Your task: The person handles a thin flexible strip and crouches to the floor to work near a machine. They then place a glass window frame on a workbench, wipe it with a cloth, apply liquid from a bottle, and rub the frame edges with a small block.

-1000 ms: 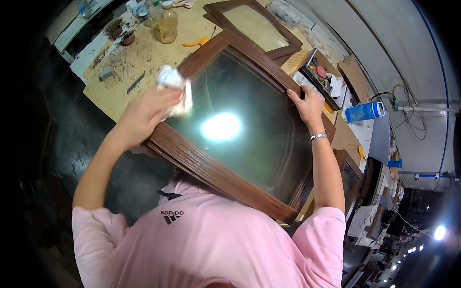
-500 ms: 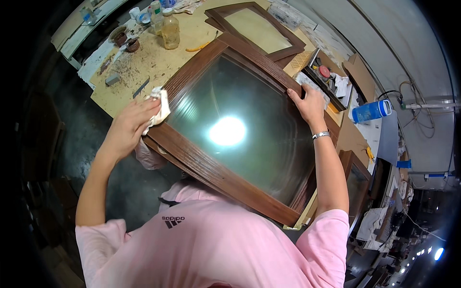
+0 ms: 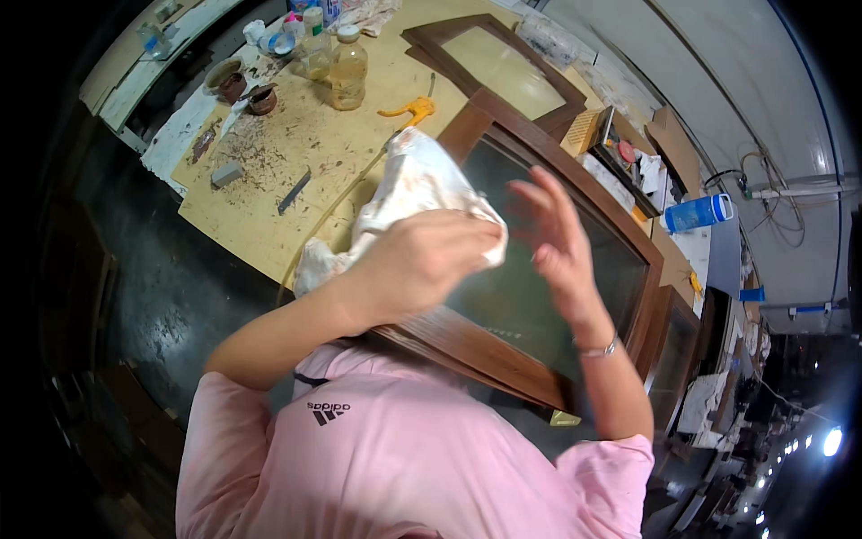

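My left hand (image 3: 417, 265) is closed on a white, stained rag (image 3: 417, 184), which hangs loosely over the left side of a brown wooden framed glass panel (image 3: 516, 366). The panel's glass (image 3: 503, 310) is partly hidden by the rag and my hands. Above the panel's right half, my right hand (image 3: 558, 238) is raised with its fingers apart and nothing in it. It appears clear of the frame and a little away from the rag. The panel lies tilted across the table's near right edge.
On the stained yellow table (image 3: 269, 171) lie a grey block (image 3: 227, 174), a dark flat strip (image 3: 294, 191) and an orange-handled tool (image 3: 410, 111). Bottles (image 3: 348, 70) and brown pots (image 3: 261, 100) stand farther back. Another framed panel (image 3: 566, 85) and a blue bottle (image 3: 699, 212) are beyond.
My left hand has come rightward from the panel's left corner, with the rag now spread out. My right hand has let go of the frame's edge and lifted. The panel appears shifted right.
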### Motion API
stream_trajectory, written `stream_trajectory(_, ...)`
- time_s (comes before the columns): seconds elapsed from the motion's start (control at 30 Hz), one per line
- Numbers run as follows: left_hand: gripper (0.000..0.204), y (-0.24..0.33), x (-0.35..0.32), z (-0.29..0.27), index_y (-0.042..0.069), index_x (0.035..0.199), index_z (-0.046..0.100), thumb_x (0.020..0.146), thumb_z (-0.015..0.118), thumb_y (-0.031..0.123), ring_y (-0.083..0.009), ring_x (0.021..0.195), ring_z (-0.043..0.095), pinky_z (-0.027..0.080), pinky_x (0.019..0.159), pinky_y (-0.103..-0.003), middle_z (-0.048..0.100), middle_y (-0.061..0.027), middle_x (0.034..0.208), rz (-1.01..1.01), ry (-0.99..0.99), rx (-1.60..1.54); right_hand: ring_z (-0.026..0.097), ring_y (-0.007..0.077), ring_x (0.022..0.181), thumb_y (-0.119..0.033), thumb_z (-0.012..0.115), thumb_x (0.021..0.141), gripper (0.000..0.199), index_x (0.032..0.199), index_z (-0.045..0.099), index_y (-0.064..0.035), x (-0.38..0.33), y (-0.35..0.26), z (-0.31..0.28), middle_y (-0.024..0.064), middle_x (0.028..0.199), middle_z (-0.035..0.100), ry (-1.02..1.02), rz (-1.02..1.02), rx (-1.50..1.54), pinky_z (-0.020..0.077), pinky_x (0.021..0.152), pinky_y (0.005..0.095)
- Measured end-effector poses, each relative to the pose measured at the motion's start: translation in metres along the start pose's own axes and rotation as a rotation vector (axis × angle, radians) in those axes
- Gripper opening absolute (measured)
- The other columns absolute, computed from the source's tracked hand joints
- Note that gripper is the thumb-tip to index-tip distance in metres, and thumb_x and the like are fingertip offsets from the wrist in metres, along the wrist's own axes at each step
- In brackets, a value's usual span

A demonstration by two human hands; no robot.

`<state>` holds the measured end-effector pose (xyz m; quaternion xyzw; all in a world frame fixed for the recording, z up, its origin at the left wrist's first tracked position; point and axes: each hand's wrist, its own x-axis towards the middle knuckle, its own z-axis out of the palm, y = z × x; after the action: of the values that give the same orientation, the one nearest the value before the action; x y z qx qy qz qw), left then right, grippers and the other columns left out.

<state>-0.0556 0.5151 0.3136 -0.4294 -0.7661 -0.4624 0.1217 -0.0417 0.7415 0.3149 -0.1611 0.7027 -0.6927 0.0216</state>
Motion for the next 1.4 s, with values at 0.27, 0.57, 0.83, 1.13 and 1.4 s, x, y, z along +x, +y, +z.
stream_trajectory(0.27, 0.022, -0.157, -0.085, -0.093, 0.0, 0.101, 0.069, 0.08, 0.067, 0.0, -0.0188, 0.083, 0.067, 0.053, 0.074, -0.028, 0.07, -0.0125, 0.09, -0.751, 0.032, -0.189, 0.058, 0.0126, 0.079, -0.003, 0.053, 0.067, 0.027, 0.089, 0.067, 0.005, -0.039, -0.068, 0.108, 0.0071, 0.09, 0.067, 0.219, 0.521, 0.091, 0.0452, 0.07, 0.0237)
stream_trajectory(0.57, 0.027, -0.252, -0.152, -0.076, 0.003, 0.105, 0.061, 0.08, 0.066, 0.011, -0.033, 0.088, 0.062, 0.052, 0.079, -0.043, 0.06, -0.016, 0.096, -0.665, -0.197, 0.763, 0.054, 0.0107, 0.068, 0.011, 0.042, 0.075, 0.033, 0.102, 0.062, 0.0096, -0.171, -0.132, 0.036, 0.0073, 0.077, 0.06, 1.057, 0.169, -1.091, 0.0421, 0.066, 0.022)
stream_trajectory(0.83, 0.022, -0.264, -0.134, -0.08, 0.004, 0.102, 0.065, 0.081, 0.062, 0.008, -0.0297, 0.078, 0.064, 0.051, 0.072, -0.038, 0.062, -0.014, 0.09, -0.705, -0.13, 0.62, 0.06, 0.0252, 0.07, -0.006, 0.062, 0.079, 0.011, 0.088, 0.063, 0.0001, -0.145, -0.038, 0.026, 0.0104, 0.079, 0.06, 0.771, 0.427, -1.317, 0.0481, 0.064, 0.0357)
stream_trajectory(1.13, 0.032, -0.102, 0.009, -0.064, 0.009, 0.097, 0.071, 0.072, 0.059, -0.007, -0.0227, 0.074, 0.057, 0.046, 0.063, -0.032, 0.058, -0.0054, 0.08, 0.152, -0.223, 0.17, 0.055, 0.0279, 0.067, -0.005, 0.059, 0.074, 0.016, 0.089, 0.053, -0.0042, -0.143, -0.009, 0.036, 0.0098, 0.074, 0.053, 0.722, 0.379, -1.415, 0.0424, 0.06, 0.0414)
stream_trajectory(1.4, 0.034, -0.093, -0.005, -0.066, 0.007, 0.097, 0.071, 0.069, 0.06, -0.009, -0.0254, 0.068, 0.053, 0.042, 0.06, -0.034, 0.053, -0.0083, 0.073, 0.095, -0.26, 0.081, 0.055, 0.0306, 0.076, -0.005, 0.06, 0.074, 0.019, 0.092, 0.052, -0.004, -0.144, -0.01, 0.035, 0.0108, 0.08, 0.053, 0.659, 0.372, -1.45, 0.0435, 0.064, 0.0424)
